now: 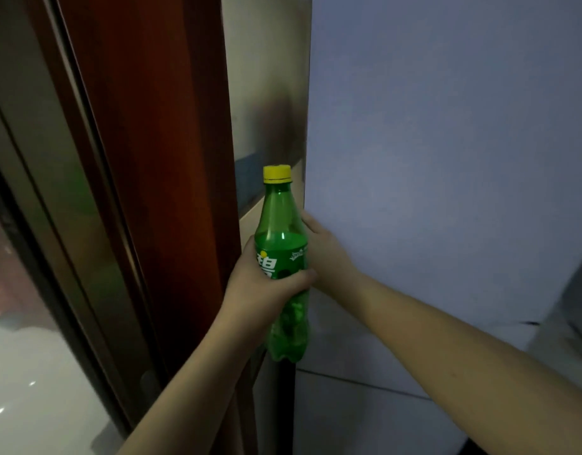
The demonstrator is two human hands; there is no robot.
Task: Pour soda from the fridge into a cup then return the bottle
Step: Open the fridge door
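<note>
Left hand (260, 287) wraps thumb and fingers round the middle of a green plastic soda bottle with yellow screw cap (281, 257), held upright. Dark red-brown wooden door frame (145, 159) just left of it. Right hand (322, 247) just beyond the bottle, on the edge of the pale grey fridge door (447, 159); its fingers are hidden, grip unclear.

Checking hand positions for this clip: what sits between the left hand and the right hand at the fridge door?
In the head view, the green soda bottle, gripped by the left hand, stands between it and the right hand on the fridge door edge.
</note>
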